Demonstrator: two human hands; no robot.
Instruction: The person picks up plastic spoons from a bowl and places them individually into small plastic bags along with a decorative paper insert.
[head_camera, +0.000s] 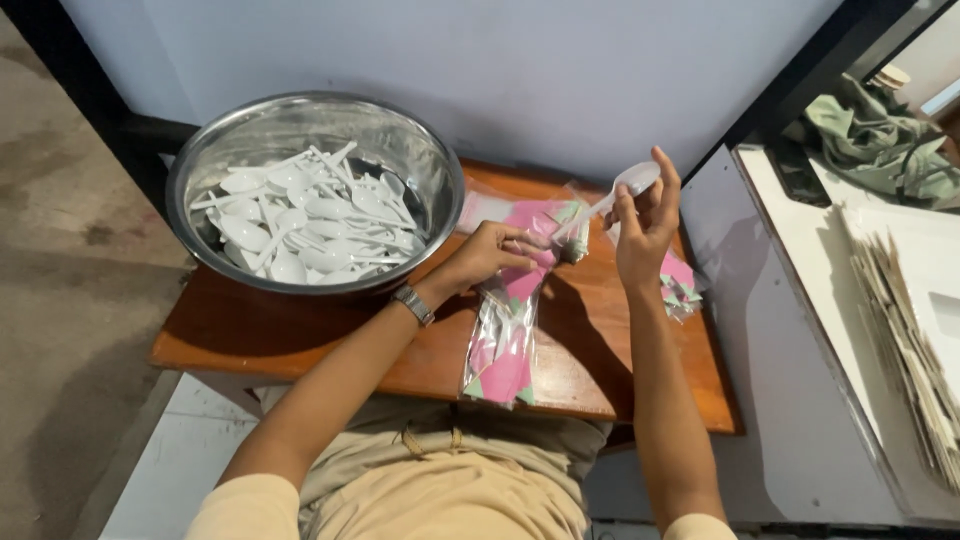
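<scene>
A pale blue wall (500, 70) fills the top of the view; beneath it a brown wooden table (300, 330) spans the middle, with a white counter (800, 400) to its right carrying a stack of flattened cardboard sheets (915, 350) and a heap of green cloth (880, 145). On the table's left end stands a wide steel bowl (210, 150); inside lies a loose pile of white plastic spoons (305, 225), crossing one another in all directions. Just right of the bowl, a long clear plastic sleeve (505, 340) with pink and green paper inside lies along the table, its near end reaching the table's front edge; more pink packets (680, 280) sit beside the right forearm.

The left hand (490, 255), a metal wristwatch (412, 304) on its wrist, rests on the sleeve's upper end, fingers curled and pinching the plastic at its mouth; the right hand (645, 225) is raised above the table, thumb and fingers pressed together around the handle of a single white spoon (625, 188), whose bowl points up and right while the handle slants down towards the sleeve's opening, near the left hand's fingertips.
</scene>
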